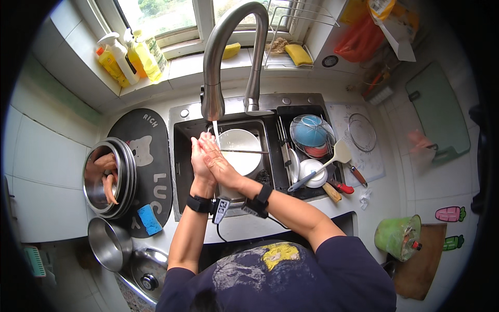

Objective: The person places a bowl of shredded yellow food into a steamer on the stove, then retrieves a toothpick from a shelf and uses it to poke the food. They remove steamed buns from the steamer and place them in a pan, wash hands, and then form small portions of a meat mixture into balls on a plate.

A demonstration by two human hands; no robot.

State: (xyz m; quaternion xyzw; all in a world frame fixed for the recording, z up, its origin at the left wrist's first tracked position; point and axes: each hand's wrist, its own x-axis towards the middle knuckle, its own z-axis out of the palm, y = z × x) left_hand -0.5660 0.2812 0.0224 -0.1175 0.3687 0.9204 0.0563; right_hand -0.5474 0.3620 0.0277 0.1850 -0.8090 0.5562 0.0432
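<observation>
Water runs from the grey faucet [212,101] onto my two hands, which are pressed together over the left part of the sink [182,143]. My left hand [200,165] has its fingers stretched upward, partly covered by the other hand. Flat across it lies my right hand [222,167], fingers extended; nothing shows between the palms. Below and just right of them, a white bowl [244,139] sits in the basin with a thin dark stick [244,151] across it. Dark bands with small devices are strapped round both wrists.
Left of the sink, stacked steel bowls [130,177] hold carrot-like pieces beside a blue sponge [149,219]. At right, a dish rack holds a blue bowl [312,130], white plates and a spatula [340,152]. Spray bottles [125,60] line the sill; a green bin [397,236] hangs lower right.
</observation>
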